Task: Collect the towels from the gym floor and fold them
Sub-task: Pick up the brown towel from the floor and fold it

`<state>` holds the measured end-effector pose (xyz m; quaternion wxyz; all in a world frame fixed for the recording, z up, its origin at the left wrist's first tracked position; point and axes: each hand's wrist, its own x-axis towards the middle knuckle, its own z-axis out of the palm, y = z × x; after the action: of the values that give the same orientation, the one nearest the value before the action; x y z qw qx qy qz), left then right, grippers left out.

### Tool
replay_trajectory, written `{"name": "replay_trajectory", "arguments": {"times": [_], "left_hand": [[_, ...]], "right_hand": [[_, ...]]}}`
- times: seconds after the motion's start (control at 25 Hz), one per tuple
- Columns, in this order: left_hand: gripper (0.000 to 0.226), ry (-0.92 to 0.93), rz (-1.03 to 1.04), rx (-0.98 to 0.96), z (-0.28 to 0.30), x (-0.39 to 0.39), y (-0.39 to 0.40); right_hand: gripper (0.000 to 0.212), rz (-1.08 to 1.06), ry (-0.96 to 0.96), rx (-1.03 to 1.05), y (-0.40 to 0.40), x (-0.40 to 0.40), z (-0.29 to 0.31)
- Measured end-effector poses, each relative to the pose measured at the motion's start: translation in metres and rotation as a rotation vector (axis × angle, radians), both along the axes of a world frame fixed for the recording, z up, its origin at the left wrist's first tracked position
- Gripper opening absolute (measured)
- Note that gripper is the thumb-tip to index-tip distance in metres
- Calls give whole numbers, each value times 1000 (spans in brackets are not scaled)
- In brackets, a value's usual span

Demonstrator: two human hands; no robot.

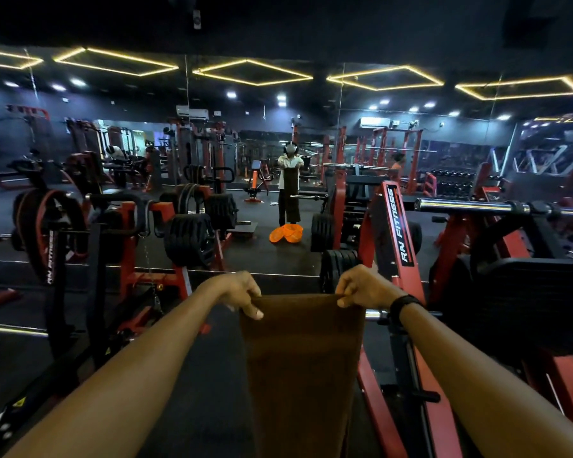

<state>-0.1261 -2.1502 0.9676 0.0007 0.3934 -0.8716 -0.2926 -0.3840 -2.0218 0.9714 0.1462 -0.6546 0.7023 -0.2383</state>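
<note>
A brown towel [300, 365] hangs straight down in front of me, stretched flat between both hands at arm's length. My left hand [242, 292] pinches its top left corner. My right hand [364, 287], with a black band on the wrist, pinches the top right corner. The towel's lower end runs out of the bottom of the view. The wall mirror ahead shows my reflection [290, 183] holding the same towel, with a small white cloth [273, 203] on the floor beside it.
Red and black weight machines flank me: a plate-loaded machine [186, 239] on the left, a red frame [394, 233] and chrome bar [477, 206] on the right. Orange baskets [286, 233] appear in the mirror. Dark rubber floor [209, 375] runs between the machines.
</note>
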Motion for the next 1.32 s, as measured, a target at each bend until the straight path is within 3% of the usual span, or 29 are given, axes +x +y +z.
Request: {"name": "replay_trajectory", "arguments": {"times": [0.04, 0.12, 0.16, 0.2, 0.28, 0.32, 0.44, 0.52, 0.6, 0.64, 0.68, 0.76, 0.8, 0.88, 0.92, 1.04, 1.12, 1.16, 1.24, 1.32], "left_hand": [[13, 168, -12, 91, 2, 0, 1], [40, 726, 110, 276, 0, 5, 4], [57, 860, 153, 368, -5, 7, 1], [69, 821, 144, 406, -12, 8, 2], [68, 521, 115, 390, -38, 5, 14], [59, 473, 139, 380, -48, 2, 14], [35, 664, 221, 465, -49, 6, 17], [38, 675, 242, 536, -45, 14, 9], [36, 471, 278, 514, -43, 17, 14], [36, 462, 264, 493, -45, 17, 14], [42, 505, 242, 474, -48, 17, 12], [64, 635, 302, 545, -50, 18, 7], [69, 599, 311, 535, -48, 20, 5], [76, 489, 301, 526, -46, 19, 10], [81, 549, 313, 545, -52, 20, 4], [80, 718, 391, 622, -42, 22, 3], [88, 536, 332, 597, -35, 26, 9], [86, 518, 324, 554, -37, 27, 7], [70, 711, 372, 569, -37, 28, 1], [59, 714, 329, 605, -34, 28, 5]], "right_hand": [[22, 12, -95, -39, 0, -3, 6], [18, 6, -591, -291, 10, -4, 21], [25, 33, -873, -331, 11, -7, 22], [32, 89, -1029, -261, 12, -6, 15], [49, 115, -883, -2, 14, 5, -18], [57, 87, -788, 58, 12, 6, -30], [32, -55, -921, -91, 6, -3, -24], [45, -9, -1124, -47, 1, -21, -18], [67, 38, -916, 209, 3, -18, -26], [66, 39, -829, 271, 4, -14, -31], [63, 41, -831, 229, 3, -12, -34], [67, 35, -1055, 66, -1, -13, -38], [66, 67, -1113, 57, 0, -12, -37], [56, 116, -956, 224, 2, -3, -38], [57, 114, -883, 259, 2, 0, -40], [55, 71, -1093, 95, -3, 0, -45], [43, 80, -1043, 139, -2, 6, -42], [38, 62, -962, 157, -2, 10, -41], [32, 12, -1013, 55, -9, 9, -41], [55, 26, -1081, 42, -10, 6, -34]]}}
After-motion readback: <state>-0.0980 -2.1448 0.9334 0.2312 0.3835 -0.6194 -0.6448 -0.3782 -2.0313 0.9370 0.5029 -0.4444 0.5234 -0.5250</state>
